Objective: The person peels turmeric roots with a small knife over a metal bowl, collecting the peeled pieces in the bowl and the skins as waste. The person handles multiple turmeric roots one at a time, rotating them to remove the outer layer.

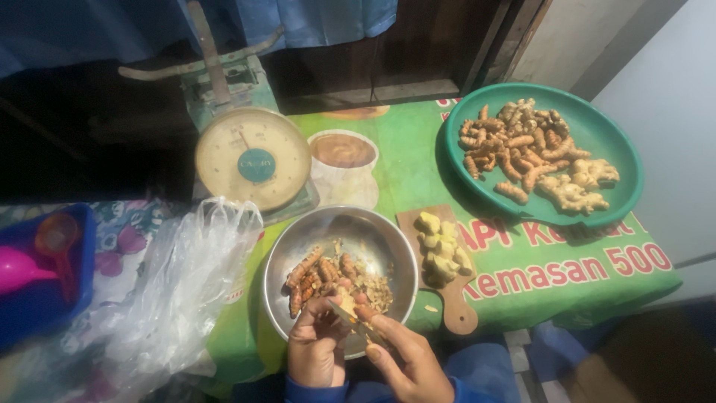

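My left hand (315,345) grips a small pale piece of root (344,297) over the near rim of a steel bowl (388,240). My right hand (406,358) holds a small knife (356,322) whose blade lies against that root. Inside the bowl lie several orange turmeric roots (307,275) and a heap of peelings (373,287). To the right of the bowl, a small wooden cutting board (456,310) carries peeled pale yellow chunks (441,248).
A green round tray (611,142) at the right holds turmeric and ginger roots (533,149). A dial kitchen scale (252,157) stands behind the bowl. A crumpled clear plastic bag (179,291) lies left, and a blue tub (45,298) with a pink scoop sits far left.
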Available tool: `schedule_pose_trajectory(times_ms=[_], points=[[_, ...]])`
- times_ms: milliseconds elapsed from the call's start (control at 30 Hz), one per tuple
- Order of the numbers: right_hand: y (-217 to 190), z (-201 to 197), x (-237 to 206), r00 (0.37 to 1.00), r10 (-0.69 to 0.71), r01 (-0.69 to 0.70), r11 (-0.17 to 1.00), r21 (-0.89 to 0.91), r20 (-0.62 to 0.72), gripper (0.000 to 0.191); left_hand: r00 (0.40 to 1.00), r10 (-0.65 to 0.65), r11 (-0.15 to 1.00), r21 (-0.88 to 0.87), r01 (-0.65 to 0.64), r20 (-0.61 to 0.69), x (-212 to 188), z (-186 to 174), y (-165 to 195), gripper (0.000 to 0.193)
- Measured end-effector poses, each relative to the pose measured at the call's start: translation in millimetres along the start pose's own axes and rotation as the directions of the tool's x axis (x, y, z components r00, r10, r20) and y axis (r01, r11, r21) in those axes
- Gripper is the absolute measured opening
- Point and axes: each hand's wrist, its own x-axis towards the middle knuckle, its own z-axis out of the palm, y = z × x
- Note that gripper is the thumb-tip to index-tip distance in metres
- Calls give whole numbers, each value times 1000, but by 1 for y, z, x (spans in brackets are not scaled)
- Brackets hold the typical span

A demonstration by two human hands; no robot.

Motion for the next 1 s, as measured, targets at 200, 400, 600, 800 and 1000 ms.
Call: schedule_pose_trajectory(times_ms=[200,400,600,800,1000], points=[[-8,2,8,993,116,-112,988,105,-30,45,995,79,989,129,-71,-54,-5,5,-7,40],[-18,-4,12,992,104,-115,974,197,66,49,993,1,1000,18,1,-118,0,1,-5,47],[-19,-6,15,980,180,-190,970,149,81,50,994,102,985,140,-96,-36,-4,-4,-6,37],[-16,-8,17,968,241,-252,927,277,77,48,993,79,986,150,-66,-85,-4,5,-9,33],[-18,-13,17,956,282,-291,944,157,76,45,989,129,967,212,-141,67,-4,7,-4,30]])
